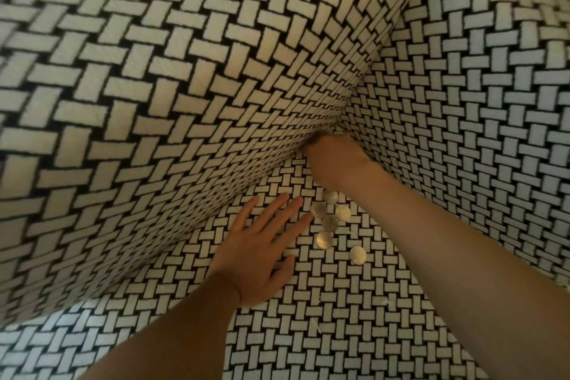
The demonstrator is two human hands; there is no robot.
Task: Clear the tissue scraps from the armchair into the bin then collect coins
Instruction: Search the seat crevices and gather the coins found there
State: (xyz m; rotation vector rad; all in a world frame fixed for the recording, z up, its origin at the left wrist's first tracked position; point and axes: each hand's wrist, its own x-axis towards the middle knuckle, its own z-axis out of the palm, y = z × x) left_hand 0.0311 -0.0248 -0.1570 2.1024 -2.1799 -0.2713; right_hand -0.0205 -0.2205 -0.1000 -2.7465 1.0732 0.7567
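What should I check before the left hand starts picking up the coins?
1. Six coins lie exposed on the seat: ok.
2. The left hand is open and empty beside them: ok.
3. The cushion is raised off them: ok.
4. The right hand has a firm grip on the cushion: cannot tell, its fingers are hidden under it.
5. No tissue scraps left: cannot tell; none in view here.

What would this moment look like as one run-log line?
phase: coin pickup | left hand: open, fingertips beside six coins | right hand: at raised cushion corner, fingers hidden | tissue scraps: none in view
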